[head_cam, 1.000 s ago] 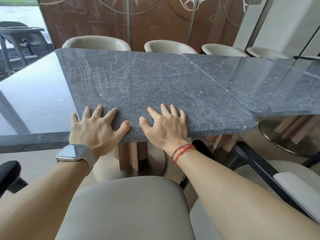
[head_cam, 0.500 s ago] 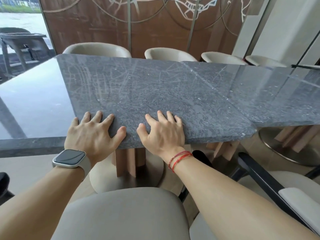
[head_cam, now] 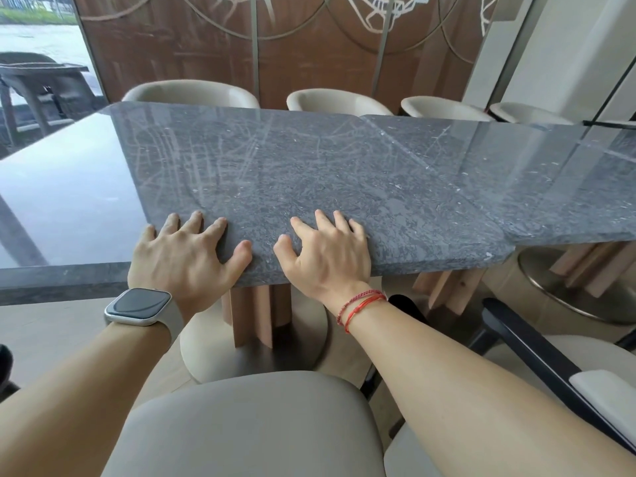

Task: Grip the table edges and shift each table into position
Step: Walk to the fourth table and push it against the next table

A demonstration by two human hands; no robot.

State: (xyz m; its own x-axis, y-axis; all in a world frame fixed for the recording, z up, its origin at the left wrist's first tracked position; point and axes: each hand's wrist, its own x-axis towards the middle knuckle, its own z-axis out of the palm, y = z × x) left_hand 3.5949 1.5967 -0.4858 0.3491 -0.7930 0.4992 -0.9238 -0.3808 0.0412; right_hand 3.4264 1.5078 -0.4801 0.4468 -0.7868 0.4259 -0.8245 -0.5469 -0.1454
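Observation:
A grey marble table stands in front of me, between a glossy table on its left and another grey table on its right. All three tops touch edge to edge. The middle top's near edge juts closer to me than its neighbours. My left hand, with a watch on the wrist, lies palm down on that near edge by the left corner. My right hand, with a red cord bracelet, lies beside it. Fingers and thumbs of both are spread on top and slightly bent, not wrapped under the edge.
A beige chair back sits directly under my arms, against me. A dark-framed chair stands at the right. The wooden pedestal on a round base holds the middle table. Several beige chairs line the far side before a brown wall panel.
Both hands stay on the same stretch of the near edge. The fingers have bent a little more, and the table sits lower in my view than a second ago.

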